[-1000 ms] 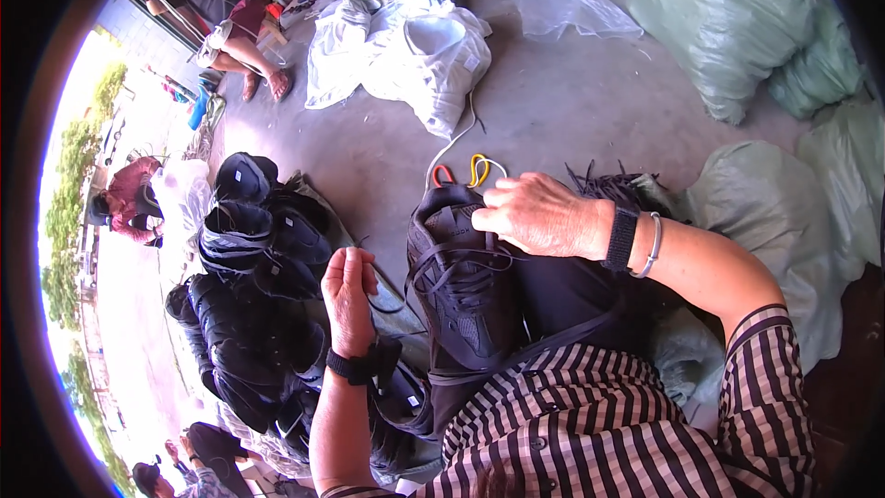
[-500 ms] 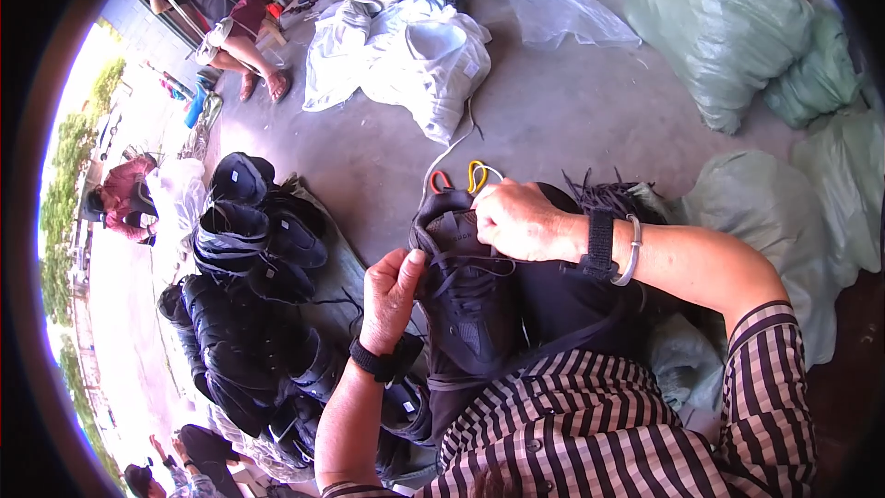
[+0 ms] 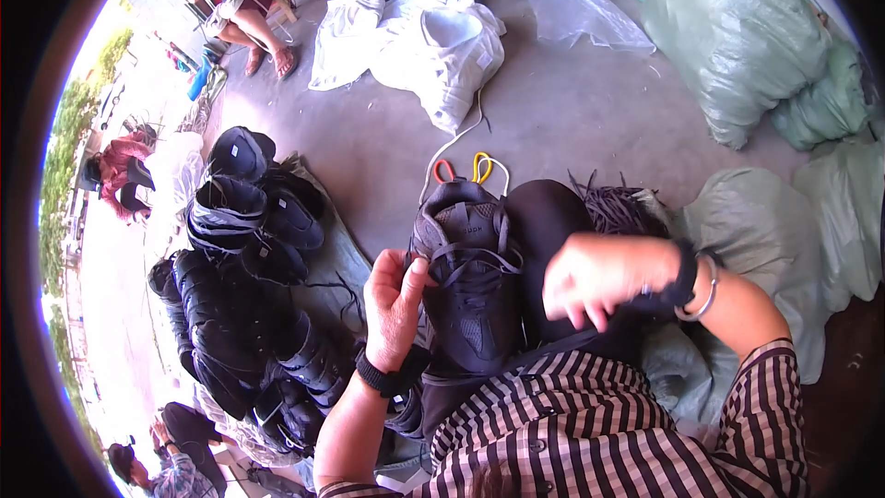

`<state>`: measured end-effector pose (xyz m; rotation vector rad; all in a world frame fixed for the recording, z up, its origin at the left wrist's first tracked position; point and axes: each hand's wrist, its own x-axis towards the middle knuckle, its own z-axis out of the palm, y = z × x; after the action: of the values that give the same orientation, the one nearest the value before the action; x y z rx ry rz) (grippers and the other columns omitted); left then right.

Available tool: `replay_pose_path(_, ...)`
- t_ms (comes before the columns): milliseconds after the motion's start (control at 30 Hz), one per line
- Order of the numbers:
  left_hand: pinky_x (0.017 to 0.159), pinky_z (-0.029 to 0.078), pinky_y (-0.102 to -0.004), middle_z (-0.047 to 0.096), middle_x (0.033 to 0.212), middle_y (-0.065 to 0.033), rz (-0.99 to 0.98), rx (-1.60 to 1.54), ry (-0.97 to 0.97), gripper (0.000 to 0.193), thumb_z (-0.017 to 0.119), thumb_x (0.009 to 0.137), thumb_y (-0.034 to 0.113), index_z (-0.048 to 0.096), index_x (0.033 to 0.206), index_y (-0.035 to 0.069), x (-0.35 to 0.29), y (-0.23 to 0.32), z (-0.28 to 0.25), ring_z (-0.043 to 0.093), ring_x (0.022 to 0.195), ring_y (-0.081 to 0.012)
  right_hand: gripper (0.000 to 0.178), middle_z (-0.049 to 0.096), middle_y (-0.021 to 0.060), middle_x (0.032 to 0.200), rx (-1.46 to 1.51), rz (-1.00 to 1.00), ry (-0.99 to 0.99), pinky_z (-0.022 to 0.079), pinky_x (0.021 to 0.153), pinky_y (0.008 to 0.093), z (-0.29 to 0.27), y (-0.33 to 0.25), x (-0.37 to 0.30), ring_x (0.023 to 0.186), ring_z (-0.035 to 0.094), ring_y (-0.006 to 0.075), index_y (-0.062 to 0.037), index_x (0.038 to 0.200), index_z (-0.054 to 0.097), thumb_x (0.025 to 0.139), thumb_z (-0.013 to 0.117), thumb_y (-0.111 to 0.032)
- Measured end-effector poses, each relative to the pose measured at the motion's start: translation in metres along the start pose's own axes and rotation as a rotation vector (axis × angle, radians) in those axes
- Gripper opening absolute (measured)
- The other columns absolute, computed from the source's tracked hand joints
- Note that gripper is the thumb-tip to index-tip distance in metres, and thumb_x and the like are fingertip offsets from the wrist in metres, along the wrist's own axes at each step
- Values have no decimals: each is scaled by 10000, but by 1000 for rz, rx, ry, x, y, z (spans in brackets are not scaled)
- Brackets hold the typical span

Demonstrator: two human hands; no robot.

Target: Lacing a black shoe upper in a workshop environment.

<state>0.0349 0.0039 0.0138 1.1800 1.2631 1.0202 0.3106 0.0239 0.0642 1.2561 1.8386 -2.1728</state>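
A black lace-up shoe (image 3: pixel 472 277) rests on my lap, its toe toward me and its opening away. My left hand (image 3: pixel 395 304) is closed at the shoe's left side, thumb and fingers pinching its edge near the laces. Dark laces cross the tongue, and a loop lies out to the right. My right hand (image 3: pixel 604 281) is off the shoe, over my dark-clad right leg. It is smeared by motion with the fingers partly curled, so what they hold, if anything, does not show. A red loop (image 3: pixel 444 170) and a yellow loop (image 3: pixel 481 167) stick out beyond the shoe.
A heap of black shoes (image 3: pixel 226 304) lies at my left. A bundle of dark laces (image 3: pixel 619 207) sits beyond my right leg. Pale green sacks (image 3: pixel 737 37) stand at the right, a white sack (image 3: pixel 438 46) ahead. Other people sit at the left and far left.
My right hand has let go of the shoe's opening and moved right and toward me. My left hand stays at the shoe's left side. The view has shifted slightly.
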Motion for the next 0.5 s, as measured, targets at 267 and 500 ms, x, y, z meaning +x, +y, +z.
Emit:
replay_pose_path(267, 665, 451, -207, 571, 821, 2, 63, -31, 23, 152, 629, 878, 101, 512, 932, 20, 6, -4, 7, 533, 699, -63, 264, 633, 126, 673, 197, -12, 337, 441, 366, 235, 3, 5, 23, 452, 618, 174, 42, 941, 574, 950, 471, -200)
replay_pose_path(500, 692, 434, -206, 544, 883, 8, 67, -159, -33, 159, 600, 864, 21, 500, 986, 40, 3, 2, 16, 503, 754, -59, 226, 584, 64, 552, 14, -93, 384, 390, 349, 223, 7, 7, 39, 381, 510, 95, -1, 733, 559, 905, 546, -148)
